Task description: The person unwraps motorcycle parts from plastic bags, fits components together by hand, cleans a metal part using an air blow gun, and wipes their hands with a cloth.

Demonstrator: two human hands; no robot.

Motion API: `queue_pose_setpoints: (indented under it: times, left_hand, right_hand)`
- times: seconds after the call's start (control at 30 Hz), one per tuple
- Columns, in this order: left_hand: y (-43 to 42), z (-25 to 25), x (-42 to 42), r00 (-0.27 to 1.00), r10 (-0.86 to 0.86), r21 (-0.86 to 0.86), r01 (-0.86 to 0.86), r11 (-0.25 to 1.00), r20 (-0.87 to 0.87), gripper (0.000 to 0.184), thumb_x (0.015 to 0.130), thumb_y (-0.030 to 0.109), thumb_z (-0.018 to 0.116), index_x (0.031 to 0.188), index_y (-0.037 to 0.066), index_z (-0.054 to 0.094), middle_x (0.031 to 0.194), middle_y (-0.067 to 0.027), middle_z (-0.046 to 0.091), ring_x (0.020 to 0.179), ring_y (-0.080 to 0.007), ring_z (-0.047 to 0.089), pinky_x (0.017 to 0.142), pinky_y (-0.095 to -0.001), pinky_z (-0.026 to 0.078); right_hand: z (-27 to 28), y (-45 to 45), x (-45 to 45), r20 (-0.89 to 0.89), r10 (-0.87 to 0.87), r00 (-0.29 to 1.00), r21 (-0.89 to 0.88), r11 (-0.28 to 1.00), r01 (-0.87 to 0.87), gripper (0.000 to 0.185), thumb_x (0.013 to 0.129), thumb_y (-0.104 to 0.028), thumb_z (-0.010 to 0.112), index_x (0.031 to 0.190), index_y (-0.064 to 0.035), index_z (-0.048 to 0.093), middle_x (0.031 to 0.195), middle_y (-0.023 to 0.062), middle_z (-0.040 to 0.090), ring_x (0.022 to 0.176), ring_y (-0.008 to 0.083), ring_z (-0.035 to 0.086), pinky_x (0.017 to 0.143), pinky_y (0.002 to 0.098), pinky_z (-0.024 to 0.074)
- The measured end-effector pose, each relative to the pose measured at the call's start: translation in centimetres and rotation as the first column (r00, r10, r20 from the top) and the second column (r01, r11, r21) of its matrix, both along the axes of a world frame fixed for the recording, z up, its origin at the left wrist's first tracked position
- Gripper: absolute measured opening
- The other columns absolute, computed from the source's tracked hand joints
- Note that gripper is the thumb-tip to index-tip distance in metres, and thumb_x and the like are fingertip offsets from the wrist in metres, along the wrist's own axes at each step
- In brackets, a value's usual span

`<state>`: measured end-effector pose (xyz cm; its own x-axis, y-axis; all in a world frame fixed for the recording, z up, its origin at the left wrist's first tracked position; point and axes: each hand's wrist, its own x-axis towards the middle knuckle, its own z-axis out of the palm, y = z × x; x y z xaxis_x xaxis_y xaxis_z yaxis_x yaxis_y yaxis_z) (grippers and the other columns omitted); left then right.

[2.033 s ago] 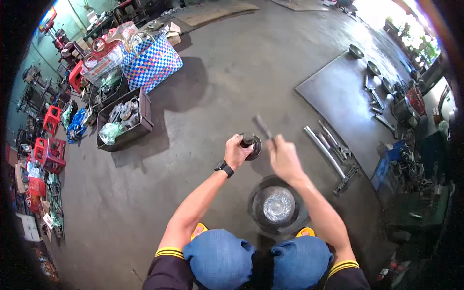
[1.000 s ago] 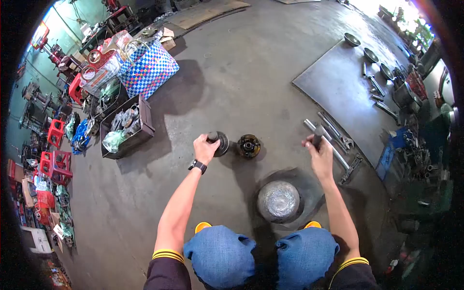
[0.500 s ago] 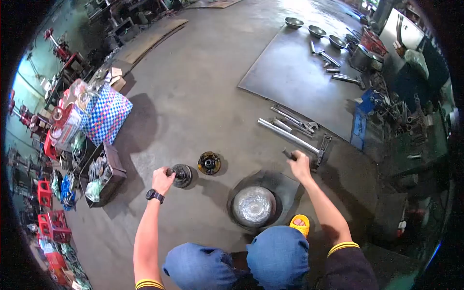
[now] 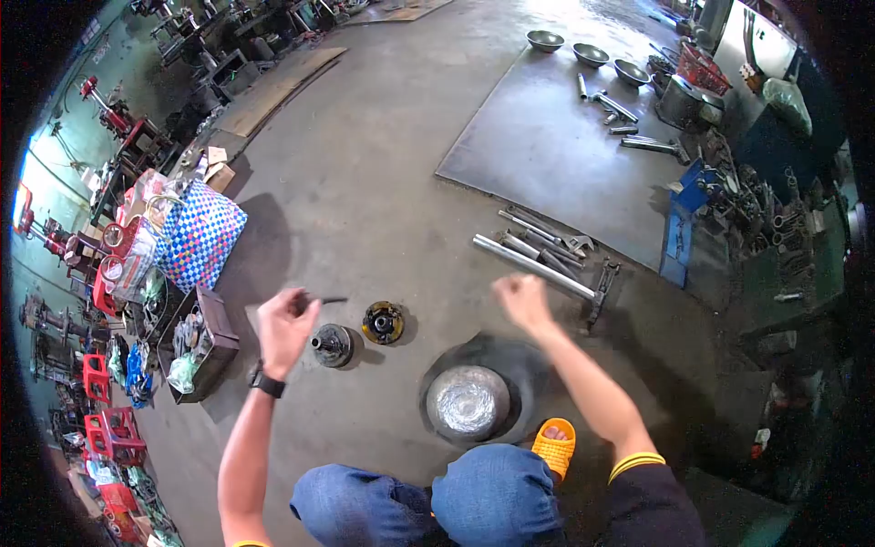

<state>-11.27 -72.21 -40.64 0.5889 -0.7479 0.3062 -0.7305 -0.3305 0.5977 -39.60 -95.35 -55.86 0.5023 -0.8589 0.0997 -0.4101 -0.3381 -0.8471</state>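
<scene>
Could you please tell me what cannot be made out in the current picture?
Left hand, head view: blur and fingers hide whether it grips the thin dark rod.
Right hand, head view: blur and curled fingers hide whether it holds anything.
Black wristwatch, head view: too small to read.
Blue-white checked woven bag, head view: its side hides the contents.

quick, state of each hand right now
Left hand: apparently closed on a thin dark rod.
Right hand: looks curled but blurred; cannot tell if holding anything.
</scene>
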Motion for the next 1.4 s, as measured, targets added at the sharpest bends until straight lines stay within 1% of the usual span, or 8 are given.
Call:
queue_pose_setpoints:
  times: [0.1, 0.2, 0.33, 0.4, 0.83, 1.07, 1.17, 1.4]
  left_hand:
    - [-4.9, -1.9, -4.4, 0.969, -0.247, -0.111, 0.245, 0.963, 0.0, 0.026, 0.073, 0.006, 0.069, 0.097, -0.003, 0.062, 0.079, -0.012, 0.063, 0.064, -0.0173, 0.06, 0.059, -0.0274, 0.049]
    - [-7.7, 0.3, -8.4, 0.832, -0.546, -0.11, 0.537, 0.837, -0.094, 0.033, 0.075, 0.013, 0.07, 0.103, 0.0, 0.06, 0.093, -0.0133, 0.062, 0.079, -0.0231, 0.061, 0.068, -0.0317, 0.05]
    - [-6.1, 0.7, -5.5, 0.781, -0.598, 0.147, 0.58, 0.801, 0.181, 0.041, 0.077, 0.022, 0.068, 0.112, 0.004, 0.055, 0.106, -0.0137, 0.058, 0.099, -0.0289, 0.054, 0.084, -0.0379, 0.045]
    - [-3.0, -2.8, -0.2, 0.888, -0.448, 0.254, 0.413, 0.875, 0.101, 0.038, 0.079, 0.023, 0.065, 0.111, 0.004, 0.056, 0.105, -0.0134, 0.058, 0.1, -0.0305, 0.053, 0.087, -0.0382, 0.044]
    - [7.0, -14.1, 7.2, 0.998, 0.061, 0.658, -0.051, 0.751, 0.007, 0.051, 0.068, 0.039, 0.071, 0.097, -0.001, 0.058, 0.095, -0.0203, 0.061, 0.09, -0.0354, 0.06, 0.077, -0.0429, 0.049]
    - [8.9, -17.1, 8.7, 0.964, 0.157, 0.186, -0.117, 0.976, -0.215, 0.041, 0.066, 0.03, 0.073, 0.081, -0.007, 0.063, 0.068, -0.0218, 0.061, 0.063, -0.0279, 0.063, 0.059, -0.0356, 0.049]
    - [12.2, -16.7, 9.7, 0.727, 0.303, 0.105, -0.305, 0.946, -0.616, 0.022, 0.077, 0.018, 0.069, 0.084, -0.003, 0.065, 0.069, -0.0067, 0.063, 0.061, -0.011, 0.057, 0.058, -0.0283, 0.047]
    - [18.1, -15.5, 8.6, 0.112, -0.507, -0.406, -0.753, 0.517, -0.855, 0.023, 0.085, 0.02, 0.06, 0.1, 0.002, 0.059, 0.091, -0.0084, 0.065, 0.083, -0.0177, 0.062, 0.07, -0.0315, 0.052]
  right_hand:
    - [5.0, 5.1, 3.2, 0.446, -0.013, 0.895, 0.857, 0.297, -0.422, 0.045, 0.091, -0.038, 0.051, 0.105, 0.0038, 0.058, 0.095, 0.0153, 0.065, 0.083, 0.0264, 0.065, 0.076, 0.0386, 0.0529]
    - [8.5, 5.4, 4.2, 0.74, -0.371, 0.561, 0.656, 0.211, -0.725, 0.042, 0.093, -0.034, 0.049, 0.113, 0.0026, 0.051, 0.103, 0.0176, 0.062, 0.092, 0.0252, 0.063, 0.078, 0.0379, 0.0522]
    - [6.3, -0.3, 1.0, 0.366, -0.283, 0.887, 0.711, 0.7, -0.07, 0.024, 0.078, -0.006, 0.058, 0.101, -0.0008, 0.056, 0.074, 0.0093, 0.06, 0.065, 0.0144, 0.058, 0.06, 0.0297, 0.0484]
    - [-0.3, -5.6, -1.8, -0.156, -0.294, 0.943, -0.036, 0.956, 0.292, 0.036, 0.072, -0.008, 0.062, 0.105, 0.0039, 0.061, 0.09, 0.0179, 0.067, 0.084, 0.0281, 0.064, 0.074, 0.0362, 0.0493]
    - [-1.3, -0.2, 7.8, -0.291, 0.209, 0.934, -0.515, 0.789, -0.336, 0.019, 0.07, -0.004, 0.061, 0.089, -0.002, 0.062, 0.093, 0.0171, 0.058, 0.095, 0.0344, 0.052, 0.083, 0.046, 0.0407]
    - [-2.1, 10.0, 17.2, -0.544, 0.372, 0.752, -0.377, 0.692, -0.615, 0.028, 0.075, -0.02, 0.062, 0.097, -0.003, 0.059, 0.098, 0.0134, 0.054, 0.099, 0.0298, 0.048, 0.083, 0.0424, 0.0393]
    - [-3.7, 11.1, 18.8, -0.562, 0.451, 0.693, -0.353, 0.627, -0.695, 0.025, 0.075, -0.02, 0.062, 0.094, -0.0032, 0.06, 0.099, 0.013, 0.054, 0.099, 0.029, 0.048, 0.083, 0.042, 0.0393]
    - [-4.9, 11.1, 20.6, -0.626, 0.485, 0.611, -0.264, 0.605, -0.751, 0.025, 0.071, -0.017, 0.064, 0.091, -0.0029, 0.06, 0.098, 0.0142, 0.055, 0.099, 0.0304, 0.049, 0.084, 0.0415, 0.0405]
